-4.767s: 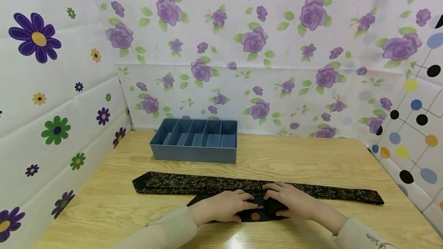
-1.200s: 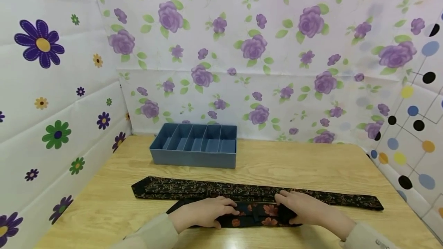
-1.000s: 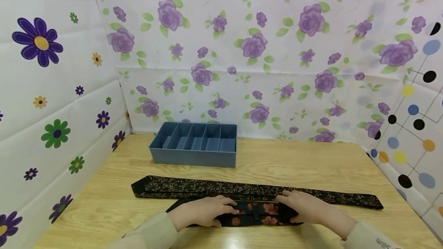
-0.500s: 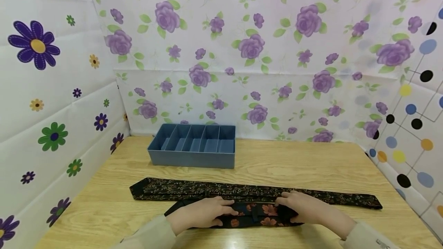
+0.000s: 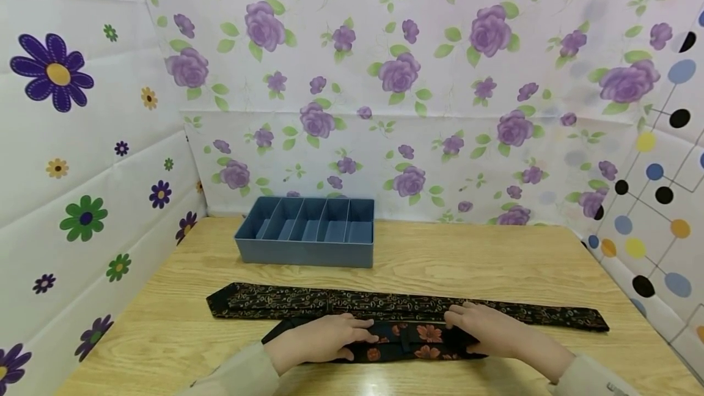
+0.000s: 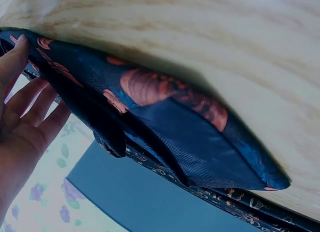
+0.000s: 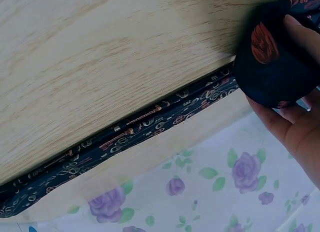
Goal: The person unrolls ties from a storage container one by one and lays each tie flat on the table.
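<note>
A dark necktie with red flowers [image 5: 429, 333] lies at the table's front, its underside and keeper loop facing up. My left hand [image 5: 329, 338] grips it towards its wide end, thumb on the near edge and fingers on the far edge. In the left wrist view, the pointed wide end [image 6: 175, 137] spreads past that hand. My right hand [image 5: 486, 330] holds the other end, where the right wrist view has a rounded fold [image 7: 275, 62] between thumb and fingers. Just behind lies a second, black necktie with a gold pattern [image 5: 275, 299], stretched out flat.
A blue box with several compartments [image 5: 305, 252] stands at the back left of the wooden table [image 5: 467, 255]. Flower-printed cloth [image 5: 352, 78] hangs behind and along the left side, and dotted cloth [image 5: 654, 231] on the right.
Compared with the oldest frame, my hands are further apart and more of the flowered necktie shows between them. In the last half second my right hand has shifted slightly right with its end.
</note>
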The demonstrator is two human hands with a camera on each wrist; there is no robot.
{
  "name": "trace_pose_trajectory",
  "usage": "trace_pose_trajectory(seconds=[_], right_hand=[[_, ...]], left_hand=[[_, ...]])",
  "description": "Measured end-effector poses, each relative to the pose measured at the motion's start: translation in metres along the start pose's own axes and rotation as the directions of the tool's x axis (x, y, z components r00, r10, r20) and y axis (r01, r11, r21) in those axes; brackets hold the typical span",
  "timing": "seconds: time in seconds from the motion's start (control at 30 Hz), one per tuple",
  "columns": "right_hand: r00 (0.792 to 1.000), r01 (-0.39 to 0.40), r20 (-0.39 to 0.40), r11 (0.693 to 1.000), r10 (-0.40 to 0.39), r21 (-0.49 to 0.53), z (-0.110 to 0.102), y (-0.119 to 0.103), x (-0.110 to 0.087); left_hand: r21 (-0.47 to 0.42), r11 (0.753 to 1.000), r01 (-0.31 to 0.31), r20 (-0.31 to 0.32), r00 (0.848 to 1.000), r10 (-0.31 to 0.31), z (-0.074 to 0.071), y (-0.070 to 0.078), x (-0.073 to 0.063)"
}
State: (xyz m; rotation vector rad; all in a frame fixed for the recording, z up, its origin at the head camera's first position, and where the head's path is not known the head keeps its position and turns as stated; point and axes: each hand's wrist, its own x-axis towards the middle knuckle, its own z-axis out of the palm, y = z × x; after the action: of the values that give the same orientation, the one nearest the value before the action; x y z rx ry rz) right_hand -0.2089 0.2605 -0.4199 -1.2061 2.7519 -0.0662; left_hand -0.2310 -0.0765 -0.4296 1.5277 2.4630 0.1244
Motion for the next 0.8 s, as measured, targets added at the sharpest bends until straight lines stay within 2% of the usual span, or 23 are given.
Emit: trace_pose_trajectory(seconds=[0.23, 0.53, 0.8], right_hand=[[1.000, -0.012, 0.006, 1.000, 0.012, 0.005, -0.001, 0.000, -0.001], [1.000, -0.003, -0.004, 1.000, 0.003, 0.006, 0.000, -0.003, 0.002], [1.000, -0.009, -0.003, 1.000, 0.009, 0.010, 0.000, -0.004, 0.003]], left_hand=[[0.019, 1.000, -0.019, 0.005, 1.000, 0.019, -0.001, -0.002, -0.002], [-0.021, 1.000, 0.010, 0.024, 1.000, -0.009, -0.003, -0.007, -0.010], [0.030, 0.999, 0.016, 0.006, 1.000, -0.016, -0.007, -0.002, -0.003]])
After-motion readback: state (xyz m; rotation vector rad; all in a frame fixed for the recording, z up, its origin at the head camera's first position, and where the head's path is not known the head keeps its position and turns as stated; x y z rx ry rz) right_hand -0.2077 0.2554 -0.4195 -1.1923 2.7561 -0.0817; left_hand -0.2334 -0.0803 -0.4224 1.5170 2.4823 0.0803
